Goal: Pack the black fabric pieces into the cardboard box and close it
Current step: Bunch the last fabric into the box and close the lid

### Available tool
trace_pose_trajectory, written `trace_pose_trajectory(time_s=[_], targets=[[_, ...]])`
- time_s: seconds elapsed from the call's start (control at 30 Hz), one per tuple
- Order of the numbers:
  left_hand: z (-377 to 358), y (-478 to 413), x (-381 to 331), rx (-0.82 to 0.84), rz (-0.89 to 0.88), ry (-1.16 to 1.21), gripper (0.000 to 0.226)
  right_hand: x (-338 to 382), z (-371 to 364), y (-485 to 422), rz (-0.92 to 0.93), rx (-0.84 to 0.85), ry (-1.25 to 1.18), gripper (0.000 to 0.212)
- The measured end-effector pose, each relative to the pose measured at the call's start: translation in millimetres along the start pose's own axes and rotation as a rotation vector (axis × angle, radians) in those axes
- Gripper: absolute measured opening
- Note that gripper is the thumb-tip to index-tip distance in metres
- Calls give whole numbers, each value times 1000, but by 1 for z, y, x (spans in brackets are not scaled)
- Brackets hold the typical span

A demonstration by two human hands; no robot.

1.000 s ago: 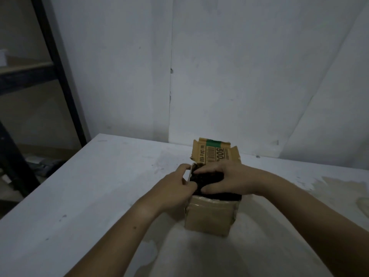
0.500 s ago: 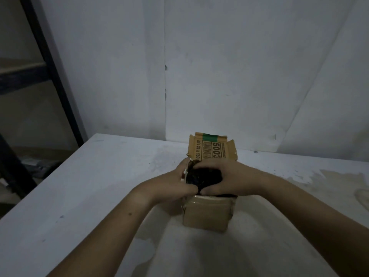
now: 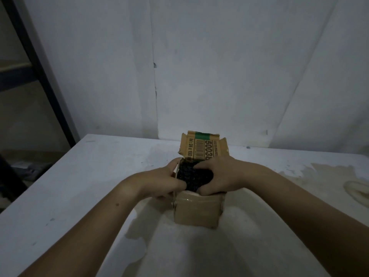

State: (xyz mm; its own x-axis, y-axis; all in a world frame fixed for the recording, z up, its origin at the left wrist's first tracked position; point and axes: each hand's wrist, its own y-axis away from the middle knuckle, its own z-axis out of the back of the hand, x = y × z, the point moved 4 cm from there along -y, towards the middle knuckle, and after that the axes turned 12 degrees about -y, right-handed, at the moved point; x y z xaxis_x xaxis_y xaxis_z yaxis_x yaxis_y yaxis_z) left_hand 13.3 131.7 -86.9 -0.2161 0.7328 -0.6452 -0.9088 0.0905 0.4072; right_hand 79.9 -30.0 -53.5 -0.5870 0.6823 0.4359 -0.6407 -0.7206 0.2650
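A small cardboard box [image 3: 196, 210] stands on the white table, its back flap [image 3: 201, 145] up and showing a barcode and a green stripe. Black fabric [image 3: 192, 174] fills the open top and bulges above the rim. My left hand [image 3: 163, 180] grips the box's left wall, thumb along the upper edge and fingers touching the fabric. My right hand [image 3: 223, 176] lies over the right side of the fabric, fingers curled round it and thumb at the front edge of the box.
The white table [image 3: 79, 186] has stained, worn patches near the box and at the right. A dark metal shelf frame [image 3: 40, 62] stands at the left past the table edge. White wall panels rise close behind the box.
The camera has shifted slightly. My right hand has slid to the right, so more of the black fabric shows. Both hands stay on the box top.
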Motion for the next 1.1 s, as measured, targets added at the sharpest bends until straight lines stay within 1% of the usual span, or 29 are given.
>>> trace_pose_trajectory(time_s=[0.03,0.07,0.13,0.17,0.23,0.3,0.37,0.4,0.47,0.5,0.57,0.67,0.73,0.83,0.97,1.1], targets=[[-2,2,1,-7,-15,6,73,-3,2,5,48,-32,-107,67],[-4,4,3,-9,-29,30,72,-7,5,12,99,-98,-224,63],[-9,5,7,-21,-41,112,65,-20,14,28,175,-301,-415,53],[-10,4,9,-45,-40,149,61,-28,17,35,185,-406,-446,46],[-11,0,13,-120,-28,175,53,-41,14,47,176,-555,-421,37],[-12,-4,14,-179,-20,183,48,-51,5,52,133,-680,-440,34],[-16,-8,13,-207,-17,225,46,-61,-4,53,19,-805,-597,36],[-18,-9,12,-226,-18,240,49,-66,-8,50,-60,-806,-744,41],[-21,-9,10,-259,-28,249,56,-68,-19,41,-167,-677,-1046,56],[-21,-9,9,-270,-49,245,60,-67,-23,37,-171,-626,-1136,60],[-22,-8,7,-291,-122,216,65,-65,-23,31,-127,-619,-1210,62],[-23,-7,8,-386,-198,229,65,-63,-20,32,-79,-703,-1207,52],[-24,-4,7,-481,-231,242,59,-63,-18,36,-50,-752,-1151,41],[-24,0,6,-564,-269,219,48,-61,-15,39,51,-797,-1022,29],[-23,8,7,-664,-318,173,37,-56,-13,45,179,-747,-781,30],[-26,7,9,-717,-341,199,31,-61,-14,48,187,-733,-685,26]])
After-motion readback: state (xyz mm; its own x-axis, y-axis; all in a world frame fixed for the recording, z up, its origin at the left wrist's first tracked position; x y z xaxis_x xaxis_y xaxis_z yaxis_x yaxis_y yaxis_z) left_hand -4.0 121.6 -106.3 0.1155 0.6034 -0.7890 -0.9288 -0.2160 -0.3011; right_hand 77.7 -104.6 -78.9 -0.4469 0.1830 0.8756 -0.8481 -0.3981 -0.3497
